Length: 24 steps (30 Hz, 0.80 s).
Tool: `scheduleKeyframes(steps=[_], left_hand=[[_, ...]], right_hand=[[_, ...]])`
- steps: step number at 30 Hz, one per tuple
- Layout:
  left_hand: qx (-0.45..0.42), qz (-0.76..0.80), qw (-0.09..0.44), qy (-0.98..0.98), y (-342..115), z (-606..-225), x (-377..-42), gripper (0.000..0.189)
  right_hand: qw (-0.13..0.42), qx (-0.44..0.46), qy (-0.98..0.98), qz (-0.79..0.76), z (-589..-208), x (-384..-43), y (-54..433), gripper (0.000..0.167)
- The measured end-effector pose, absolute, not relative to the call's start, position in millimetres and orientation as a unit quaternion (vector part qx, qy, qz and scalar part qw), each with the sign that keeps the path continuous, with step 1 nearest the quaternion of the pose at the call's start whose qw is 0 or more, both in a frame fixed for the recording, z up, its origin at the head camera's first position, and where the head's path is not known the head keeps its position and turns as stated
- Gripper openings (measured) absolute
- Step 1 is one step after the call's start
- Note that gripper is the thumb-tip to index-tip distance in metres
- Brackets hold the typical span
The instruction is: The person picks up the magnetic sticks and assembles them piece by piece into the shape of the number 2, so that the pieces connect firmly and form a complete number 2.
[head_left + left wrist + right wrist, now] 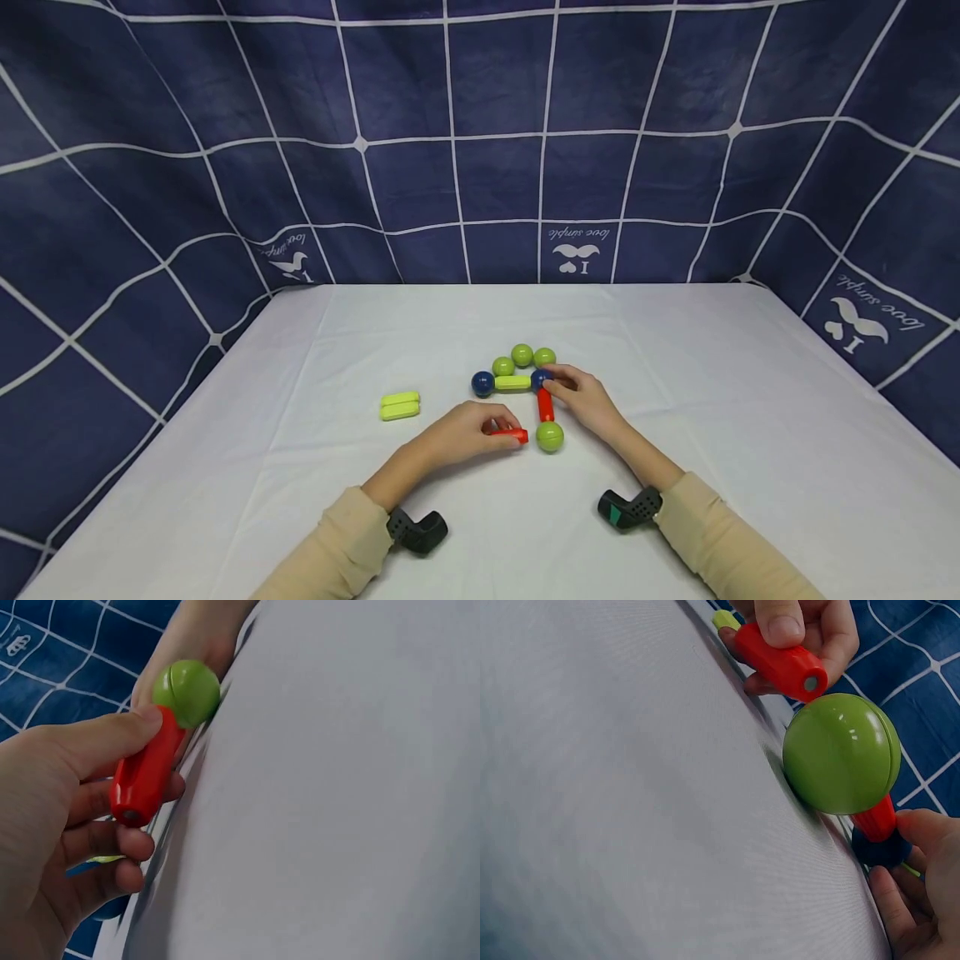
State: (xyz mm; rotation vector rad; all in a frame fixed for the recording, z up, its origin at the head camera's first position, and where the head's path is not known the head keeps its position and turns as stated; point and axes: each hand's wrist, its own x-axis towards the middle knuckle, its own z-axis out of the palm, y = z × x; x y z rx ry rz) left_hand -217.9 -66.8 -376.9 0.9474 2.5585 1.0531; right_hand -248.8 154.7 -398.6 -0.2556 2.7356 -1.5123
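Observation:
My left hand [474, 429] pinches a red rod [513, 435] between thumb and fingers, just left of a green ball [550, 437]. A round metal tip shows at the rod's end in the right wrist view. With thumb and fingers, my right hand [587, 403] holds a dark blue ball [540, 379]. From that ball a second red rod [546, 406] runs down to the green ball, and a yellow-green rod [513, 382] runs left to another blue ball [483, 383]. In the left wrist view the held red rod [142, 774] partly overlaps the green ball [187, 693].
Several green balls [522, 356] lie just behind the joined pieces. Two yellow-green rods [400, 406] rest side by side to the left. A white cloth [360, 333] covers the table, and a dark blue checked curtain [495, 175] hangs at the back and sides.

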Motion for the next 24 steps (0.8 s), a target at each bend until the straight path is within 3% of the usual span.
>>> scheduleKeyframes(steps=[24], left_hand=[[0.323,0.354,0.073,0.875,-56.0,-383.4,-211.1,0.022]], right_hand=[[0.0,-0.09,0.873,-0.479,-399.2,-248.9,155.5,0.043]])
